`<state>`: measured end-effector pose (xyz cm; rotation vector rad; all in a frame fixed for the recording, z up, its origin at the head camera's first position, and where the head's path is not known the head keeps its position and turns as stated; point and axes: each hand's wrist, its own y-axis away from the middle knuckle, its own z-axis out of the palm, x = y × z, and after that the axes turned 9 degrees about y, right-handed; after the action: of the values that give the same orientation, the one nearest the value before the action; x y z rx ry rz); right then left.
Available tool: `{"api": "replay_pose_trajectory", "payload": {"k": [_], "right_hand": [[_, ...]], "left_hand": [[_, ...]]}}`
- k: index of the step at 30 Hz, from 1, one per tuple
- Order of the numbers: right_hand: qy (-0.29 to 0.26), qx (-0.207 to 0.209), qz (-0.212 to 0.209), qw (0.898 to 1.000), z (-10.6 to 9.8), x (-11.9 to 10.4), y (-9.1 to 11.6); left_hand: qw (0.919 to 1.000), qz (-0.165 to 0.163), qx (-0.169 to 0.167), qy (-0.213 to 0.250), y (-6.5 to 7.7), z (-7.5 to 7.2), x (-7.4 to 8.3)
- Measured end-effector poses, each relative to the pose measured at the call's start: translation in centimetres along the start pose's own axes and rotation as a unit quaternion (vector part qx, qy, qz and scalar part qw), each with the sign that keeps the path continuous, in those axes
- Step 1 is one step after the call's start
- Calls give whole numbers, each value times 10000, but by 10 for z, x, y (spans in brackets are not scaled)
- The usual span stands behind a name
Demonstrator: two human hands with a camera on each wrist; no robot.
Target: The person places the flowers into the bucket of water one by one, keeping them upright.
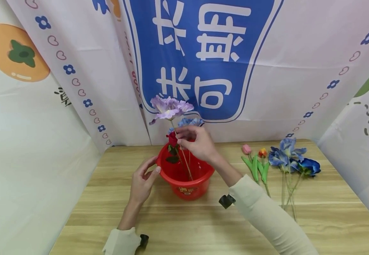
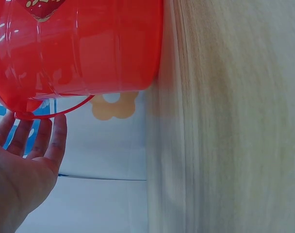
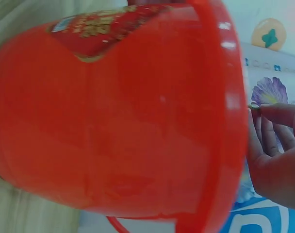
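A red plastic bucket (image 1: 189, 191) stands upright on the table, a red rose (image 1: 172, 139) and blue flowers (image 1: 190, 122) in it. My right hand (image 1: 200, 143), above the bucket's rim, pinches the stem of a purple iris (image 1: 169, 109) between thumb and fingers. That stem slants down inside the bucket, with the bloom above my fingers. In the right wrist view the iris petals (image 3: 270, 91) show beyond the fingertips. My left hand (image 1: 143, 184) rests its fingers against the bucket's left rim. Nearly straight fingers touch beside the thin red handle (image 2: 74, 109) in the left wrist view.
To the right on the wooden table (image 1: 108, 209) lie a pink tulip (image 1: 246, 149), an orange tulip (image 1: 262, 153), light blue irises (image 1: 287, 152) and a dark blue flower (image 1: 310, 167). A printed white cloth (image 1: 276, 102) hangs behind the table.
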<state>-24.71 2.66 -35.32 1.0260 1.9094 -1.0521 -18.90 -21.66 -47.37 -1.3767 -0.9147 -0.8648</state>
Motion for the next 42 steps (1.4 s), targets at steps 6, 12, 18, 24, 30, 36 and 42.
{"api": "replay_pose_trajectory", "payload": {"k": [6, 12, 18, 24, 30, 36, 42], "right_hand": [[34, -233, 189, 9995, 11, 7, 0], [75, -340, 254, 9991, 24, 13, 0], [278, -429, 395, 9979, 36, 17, -2], [630, -466, 525, 9955, 41, 20, -4], [1247, -428, 593, 9895, 45, 22, -3], [1669, -298, 643, 9834, 49, 22, 0], [1898, -359, 718, 9785, 52, 23, 3]], "left_hand": [[10000, 10, -34, -21, -1, 1, 2], [10000, 63, -49, 6, -1, 1, 1], [10000, 61, -62, 22, -1, 3, 0], [9999, 157, -42, 46, -2, 3, -1], [9998, 190, -17, 108, -2, 3, -2], [9998, 179, 17, 73, -1, 3, -3], [9999, 151, 31, 42, 0, 2, -3]]}}
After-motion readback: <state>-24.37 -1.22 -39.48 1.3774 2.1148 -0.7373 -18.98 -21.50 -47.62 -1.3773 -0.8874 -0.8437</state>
